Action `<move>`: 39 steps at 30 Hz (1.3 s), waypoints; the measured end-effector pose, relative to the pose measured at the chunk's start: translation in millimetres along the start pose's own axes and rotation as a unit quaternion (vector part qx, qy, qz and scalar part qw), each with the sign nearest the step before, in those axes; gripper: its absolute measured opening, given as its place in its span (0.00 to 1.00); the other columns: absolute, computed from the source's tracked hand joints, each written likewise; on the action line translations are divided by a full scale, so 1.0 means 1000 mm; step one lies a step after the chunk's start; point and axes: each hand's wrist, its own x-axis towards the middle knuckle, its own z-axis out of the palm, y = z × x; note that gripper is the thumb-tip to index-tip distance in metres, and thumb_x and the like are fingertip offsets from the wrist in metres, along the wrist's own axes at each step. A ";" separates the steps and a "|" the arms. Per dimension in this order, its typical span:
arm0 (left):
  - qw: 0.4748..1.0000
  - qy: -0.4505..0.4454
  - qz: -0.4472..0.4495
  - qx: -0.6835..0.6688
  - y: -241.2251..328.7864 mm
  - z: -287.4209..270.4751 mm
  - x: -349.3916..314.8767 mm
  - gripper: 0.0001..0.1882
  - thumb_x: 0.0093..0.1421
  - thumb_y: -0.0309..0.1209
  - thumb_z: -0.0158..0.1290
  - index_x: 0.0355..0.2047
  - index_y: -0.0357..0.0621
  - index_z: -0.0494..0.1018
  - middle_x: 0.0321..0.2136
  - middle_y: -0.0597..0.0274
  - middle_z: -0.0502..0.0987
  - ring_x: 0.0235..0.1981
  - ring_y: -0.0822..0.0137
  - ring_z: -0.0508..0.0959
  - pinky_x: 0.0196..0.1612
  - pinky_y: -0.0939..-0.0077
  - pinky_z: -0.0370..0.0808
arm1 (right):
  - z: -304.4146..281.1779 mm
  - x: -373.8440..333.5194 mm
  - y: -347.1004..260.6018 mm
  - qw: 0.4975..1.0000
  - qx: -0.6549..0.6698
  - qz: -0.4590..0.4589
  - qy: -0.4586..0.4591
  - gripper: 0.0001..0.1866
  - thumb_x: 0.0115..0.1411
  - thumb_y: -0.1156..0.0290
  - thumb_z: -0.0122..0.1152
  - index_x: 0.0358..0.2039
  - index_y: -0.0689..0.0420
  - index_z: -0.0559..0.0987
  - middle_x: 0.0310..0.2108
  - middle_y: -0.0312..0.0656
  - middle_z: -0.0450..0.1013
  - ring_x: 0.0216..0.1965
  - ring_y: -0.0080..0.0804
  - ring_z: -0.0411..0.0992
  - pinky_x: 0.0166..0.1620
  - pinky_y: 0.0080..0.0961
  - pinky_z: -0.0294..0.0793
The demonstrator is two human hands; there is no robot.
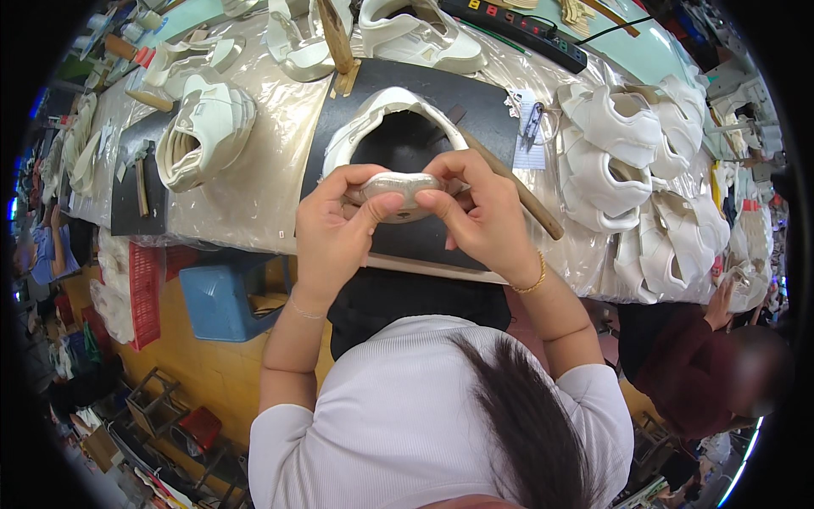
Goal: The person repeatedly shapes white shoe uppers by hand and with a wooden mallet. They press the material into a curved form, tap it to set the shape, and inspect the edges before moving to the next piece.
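A white shoe upper (365,125) stands over a black mat (441,82), its near padded edge raised between my hands. My left hand (343,220) is closed on the left part of that edge, thumb on the near side and fingers behind. In the same way my right hand (475,204) pinches the right part. Both thumbs press close together on the pale, shiny edge. Beside my right hand lies a hammer with a long wooden handle (530,208); its head is partly behind the upper.
Several white uppers (606,191) are piled at the right, another stack (208,131) at the left. A power strip (526,34) and a wooden post (336,38) are at the back. A blue stool (219,299) stands below the table. Another person (699,369) works at far right.
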 end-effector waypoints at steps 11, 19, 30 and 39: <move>0.999 -0.006 0.017 0.027 0.004 -0.002 0.000 0.18 0.58 0.27 0.64 0.47 0.34 0.76 0.28 0.66 0.79 0.21 0.86 0.70 0.21 0.92 0.63 | -0.013 0.011 0.011 0.955 -0.207 -0.210 0.027 0.18 0.51 0.58 0.72 0.36 0.55 0.78 0.30 0.37 0.77 0.24 0.31 0.77 0.26 0.24 0.74; 0.999 -0.009 0.036 0.010 0.007 -0.002 -0.001 0.16 0.58 0.26 0.64 0.45 0.33 0.76 0.27 0.66 0.79 0.21 0.87 0.71 0.20 0.92 0.62 | -0.023 0.020 -0.003 0.946 -0.221 -0.237 -0.027 0.18 0.50 0.60 0.74 0.35 0.57 0.78 0.25 0.38 0.74 0.21 0.28 0.75 0.25 0.21 0.74; 0.998 0.027 0.016 -0.060 0.012 0.004 -0.007 0.14 0.58 0.26 0.65 0.42 0.33 0.76 0.25 0.64 0.78 0.13 0.86 0.67 0.13 0.90 0.59 | -0.024 0.022 -0.013 0.902 -0.262 -0.342 -0.024 0.15 0.53 0.60 0.71 0.26 0.53 0.73 0.20 0.34 0.67 0.16 0.29 0.69 0.19 0.27 0.64; 0.999 -0.022 -0.049 0.005 0.020 -0.002 0.007 0.18 0.55 0.23 0.65 0.46 0.35 0.76 0.27 0.61 0.80 0.13 0.84 0.69 0.13 0.89 0.63 | -0.026 0.030 0.004 0.941 -0.214 -0.262 -0.028 0.19 0.50 0.52 0.71 0.30 0.53 0.77 0.23 0.32 0.72 0.20 0.29 0.73 0.22 0.25 0.69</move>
